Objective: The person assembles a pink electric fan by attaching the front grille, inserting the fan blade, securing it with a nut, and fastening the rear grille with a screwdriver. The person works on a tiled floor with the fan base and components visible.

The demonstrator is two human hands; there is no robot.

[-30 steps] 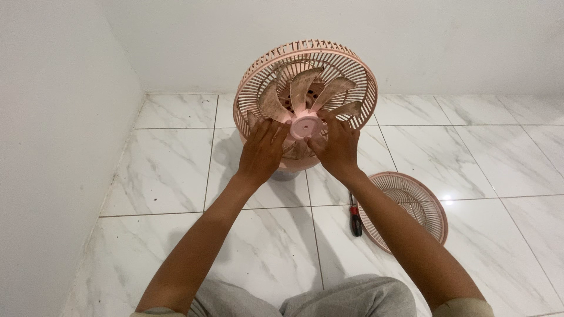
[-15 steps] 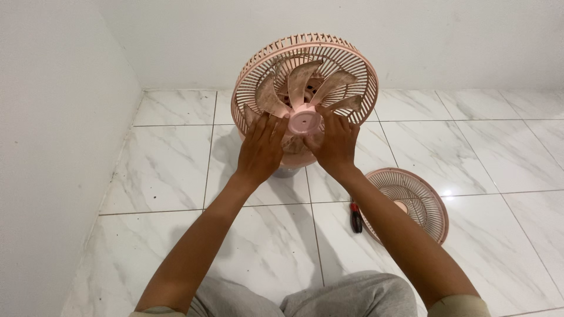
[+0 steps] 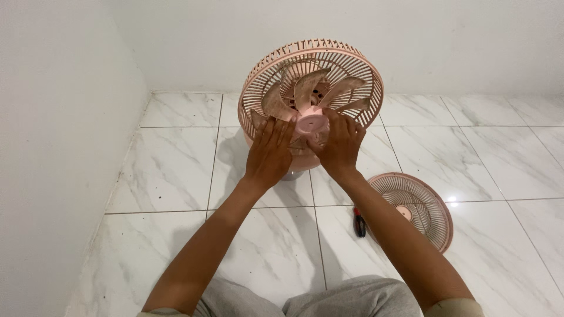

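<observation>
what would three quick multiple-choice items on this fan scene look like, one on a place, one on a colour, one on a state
1. Where does the loose front grille lie?
A. on the floor to the person's right
B. on the fan
C. against the left wall

2. What colour is the fan's rear cage?
A. blue
B. pink
C. black

3. How are the fan blades?
A. covered by a grille
B. lying on the floor
C. exposed and dirty

Answers:
1. A, it rests on the tiles beside the screwdriver.
2. B, the ribs are pale pink.
3. C, no grille covers them, brown grime coats them, and the left hand and right hand press on them beside the hub.
</observation>
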